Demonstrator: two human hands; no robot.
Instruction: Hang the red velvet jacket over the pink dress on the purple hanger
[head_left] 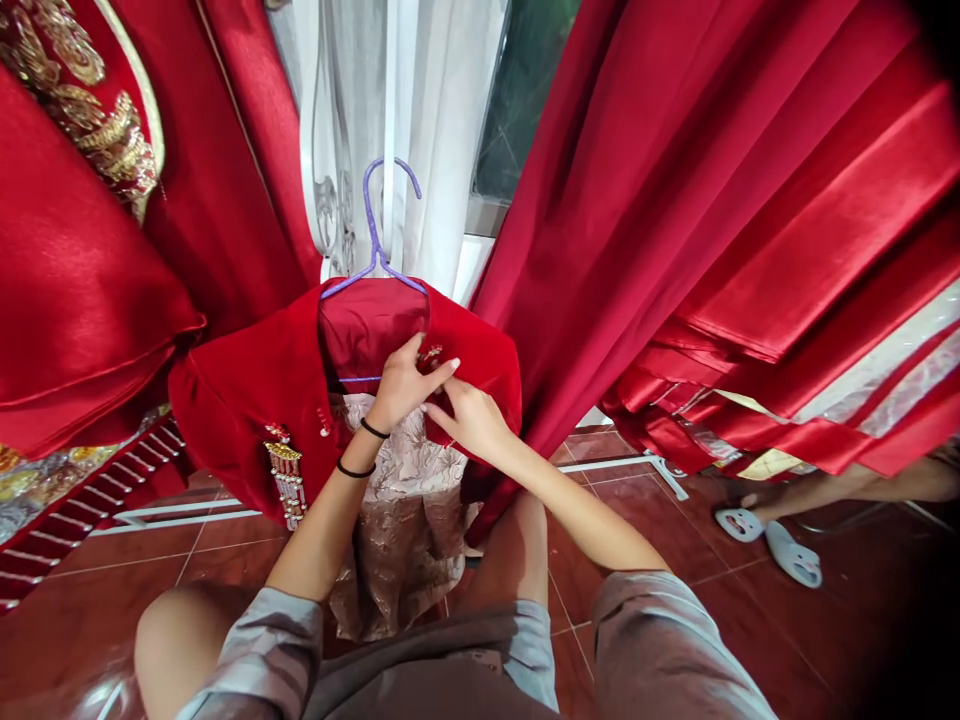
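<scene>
A red velvet jacket (pixel 247 370) hangs in front of me on a purple hanger (pixel 374 225), its front parted. Beneath it shows a pale pink-brown patterned garment (pixel 409 500). My left hand (pixel 403 388) and my right hand (pixel 471 418) meet at the jacket's front edge on the right side, by a small beaded ornament (pixel 431 353). Both are closed on the cloth there, and some fingertips are hidden. On the jacket's left front hangs a beaded tassel brooch (pixel 286 470), with a small beaded fastener (pixel 323 421) near the edge.
Red garments with gold embroidery (pixel 112 130) hang at left, and a long red cloth (pixel 600 200) and satin pieces (pixel 825 250) at right. The hanger hooks on a white metal rack (pixel 389 120). Another person's feet in light slippers (pixel 793 555) are on the tiled floor (pixel 720 620).
</scene>
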